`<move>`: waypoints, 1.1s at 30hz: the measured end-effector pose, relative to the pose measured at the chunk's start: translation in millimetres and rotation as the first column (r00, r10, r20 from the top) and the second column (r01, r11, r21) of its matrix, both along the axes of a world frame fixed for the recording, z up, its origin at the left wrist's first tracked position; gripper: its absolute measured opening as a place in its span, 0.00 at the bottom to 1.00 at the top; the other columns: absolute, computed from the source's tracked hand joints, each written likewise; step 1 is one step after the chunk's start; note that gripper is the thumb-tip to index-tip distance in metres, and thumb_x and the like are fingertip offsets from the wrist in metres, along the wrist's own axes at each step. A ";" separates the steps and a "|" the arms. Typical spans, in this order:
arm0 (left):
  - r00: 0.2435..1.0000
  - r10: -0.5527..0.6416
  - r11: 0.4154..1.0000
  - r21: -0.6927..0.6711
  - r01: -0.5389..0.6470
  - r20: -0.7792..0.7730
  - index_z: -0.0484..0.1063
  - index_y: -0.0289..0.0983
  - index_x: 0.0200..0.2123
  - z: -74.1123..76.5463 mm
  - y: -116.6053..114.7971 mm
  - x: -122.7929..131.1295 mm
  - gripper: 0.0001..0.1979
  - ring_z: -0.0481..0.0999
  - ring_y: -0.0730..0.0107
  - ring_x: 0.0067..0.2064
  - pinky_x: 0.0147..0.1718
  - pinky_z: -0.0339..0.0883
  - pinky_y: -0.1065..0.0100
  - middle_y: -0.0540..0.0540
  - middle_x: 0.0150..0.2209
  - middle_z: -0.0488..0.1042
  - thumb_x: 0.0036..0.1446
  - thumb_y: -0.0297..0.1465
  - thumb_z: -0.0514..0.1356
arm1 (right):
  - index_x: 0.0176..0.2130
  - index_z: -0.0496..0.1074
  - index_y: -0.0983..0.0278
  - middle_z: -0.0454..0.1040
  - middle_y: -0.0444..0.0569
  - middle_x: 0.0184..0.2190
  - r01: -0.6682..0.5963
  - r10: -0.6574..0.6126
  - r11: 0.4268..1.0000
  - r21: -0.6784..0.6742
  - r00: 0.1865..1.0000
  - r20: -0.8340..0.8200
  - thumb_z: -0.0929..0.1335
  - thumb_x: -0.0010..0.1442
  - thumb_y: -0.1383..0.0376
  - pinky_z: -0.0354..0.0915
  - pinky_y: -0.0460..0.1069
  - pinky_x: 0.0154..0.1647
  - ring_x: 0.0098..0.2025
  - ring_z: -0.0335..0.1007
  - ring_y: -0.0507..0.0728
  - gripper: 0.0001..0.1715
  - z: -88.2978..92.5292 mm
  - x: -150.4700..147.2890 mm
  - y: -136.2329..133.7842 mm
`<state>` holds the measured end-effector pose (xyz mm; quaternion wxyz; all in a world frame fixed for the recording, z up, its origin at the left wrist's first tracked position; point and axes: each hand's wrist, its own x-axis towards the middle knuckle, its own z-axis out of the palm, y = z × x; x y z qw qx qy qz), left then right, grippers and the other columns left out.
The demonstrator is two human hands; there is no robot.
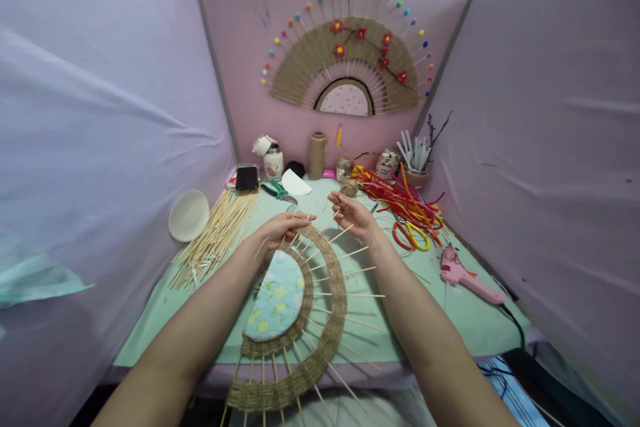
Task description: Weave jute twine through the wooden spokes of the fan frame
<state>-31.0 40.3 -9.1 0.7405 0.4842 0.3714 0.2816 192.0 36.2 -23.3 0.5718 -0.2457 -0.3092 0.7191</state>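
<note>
A half-round fan frame (336, 280) of thin sticks and woven brown twine lies tilted on its side before me, its lower end past the table's front edge. Its inner half-disc (277, 303) is covered in light blue cloth with yellow-green patches. My left hand (287, 228) grips the frame's top end, fingers closed around the sticks and band. Just right of it, by the upper stick tips, my right hand (351, 215) is closed in a pinch on what looks like thin twine; the strand barely shows. A ball of twine (349, 187) sits right behind that hand.
Bamboo sticks (215, 230) and a white dish (189, 215) are at left, green-handled pliers (277, 192) behind. Red and yellow pipe cleaners (400, 197), scissors (417, 237) and a pink glue gun (465, 273) lie right. A finished fan (300, 67) hangs on the back wall.
</note>
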 end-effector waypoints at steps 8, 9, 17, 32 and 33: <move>0.999 -0.009 1.000 -0.015 0.010 0.036 0.78 0.29 0.37 -0.1 0.9 -0.5 0.20 0.49 0.90 0.16 0.15 0.35 0.79 0.53 0.20 0.64 0.38 0.30 0.72 | 0.30 0.69 0.62 0.73 0.42 0.25 0.070 -0.064 0.996 -0.056 0.992 0.108 0.70 0.54 0.62 0.49 0.43 0.15 0.18 0.51 0.46 0.07 -1.8 8.9 -1.0; 0.999 -0.009 1.000 -0.013 0.010 0.035 0.78 0.29 0.37 -0.5 1.2 -0.5 0.20 0.49 0.90 0.16 0.15 0.35 0.79 0.53 0.21 0.65 0.38 0.30 0.72 | 0.29 0.69 0.62 0.71 0.42 0.23 0.074 -0.067 0.995 -0.060 0.992 0.109 0.70 0.54 0.61 0.48 0.43 0.15 0.17 0.49 0.46 0.08 -1.9 10.6 -1.2; 1.000 0.011 1.000 -0.003 -0.011 0.027 0.78 0.30 0.37 -4.5 3.9 -0.5 0.18 0.51 0.88 0.17 0.15 0.37 0.79 0.50 0.23 0.67 0.39 0.29 0.71 | 0.36 0.73 0.59 0.77 0.46 0.37 0.086 -0.094 0.994 0.060 0.985 0.146 0.67 0.59 0.55 0.51 0.45 0.17 0.21 0.55 0.48 0.11 6.0 6.3 -4.0; 1.000 0.010 1.000 -0.002 -0.010 0.005 0.78 0.32 0.40 1.7 0.6 -2.2 0.19 0.49 0.88 0.16 0.14 0.38 0.78 0.52 0.22 0.67 0.41 0.29 0.70 | 0.26 0.67 0.64 0.49 0.32 0.12 -0.027 0.082 0.994 -0.108 0.834 0.545 0.77 0.41 0.57 0.37 0.42 0.14 0.15 0.39 0.44 0.20 -22.5 17.4 -1.9; 1.000 0.009 1.000 -0.006 -0.009 0.013 0.78 0.32 0.40 2.0 0.5 -2.5 0.18 0.49 0.88 0.16 0.14 0.38 0.78 0.52 0.22 0.68 0.42 0.29 0.70 | 0.26 0.68 0.65 0.51 0.33 0.12 -0.065 0.128 0.990 -0.128 0.807 0.577 0.77 0.39 0.60 0.36 0.42 0.14 0.14 0.39 0.43 0.19 -23.1 17.8 -3.9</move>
